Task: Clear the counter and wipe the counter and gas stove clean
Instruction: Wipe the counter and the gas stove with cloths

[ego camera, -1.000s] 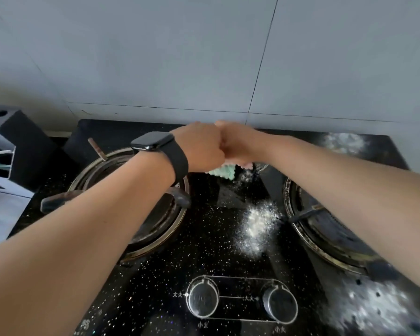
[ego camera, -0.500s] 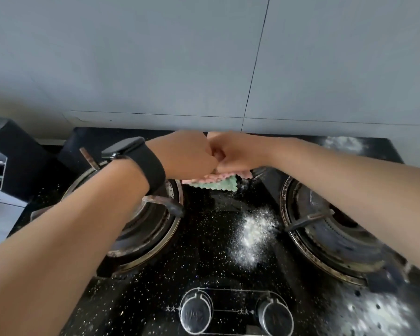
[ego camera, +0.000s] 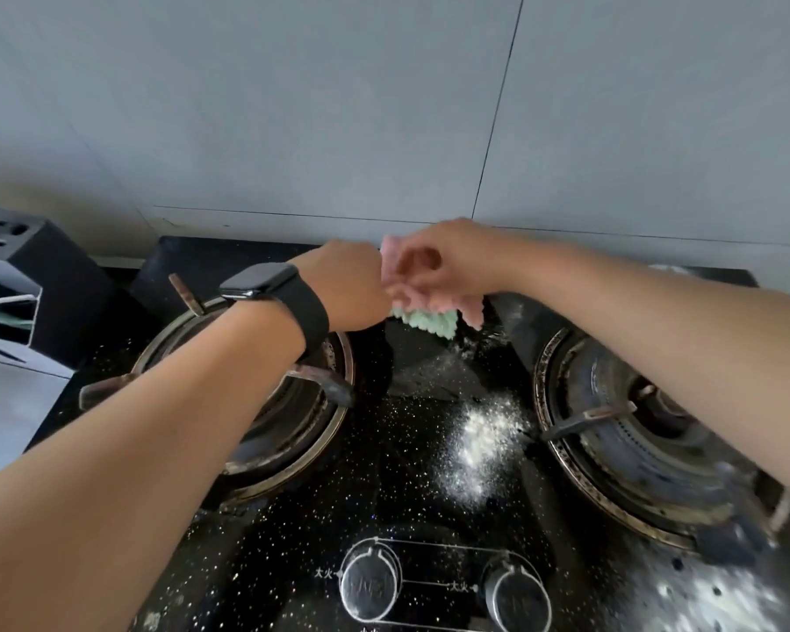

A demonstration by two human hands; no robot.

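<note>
A pink and green cloth (ego camera: 423,307) hangs above the back middle of the black speckled gas stove (ego camera: 384,485). My left hand (ego camera: 347,285), with a black watch on its wrist, grips the cloth's left edge. My right hand (ego camera: 443,262) pinches the cloth from the right, fingers curled into its folds. A patch of white powder (ego camera: 484,440) lies on the glass between the two burners, below the cloth. More white powder (ego camera: 726,599) is spread at the front right corner.
The left burner (ego camera: 265,403) and right burner (ego camera: 648,431) carry metal pot supports. Two control knobs (ego camera: 370,581) sit at the front middle. A black knife block (ego camera: 33,275) stands at the left beside the stove. A grey tiled wall rises right behind the stove.
Both hands were pressed together fist to fist over the bunched cloth. Now they have drawn slightly apart and lifted, and the cloth shows more, hanging spread between them.
</note>
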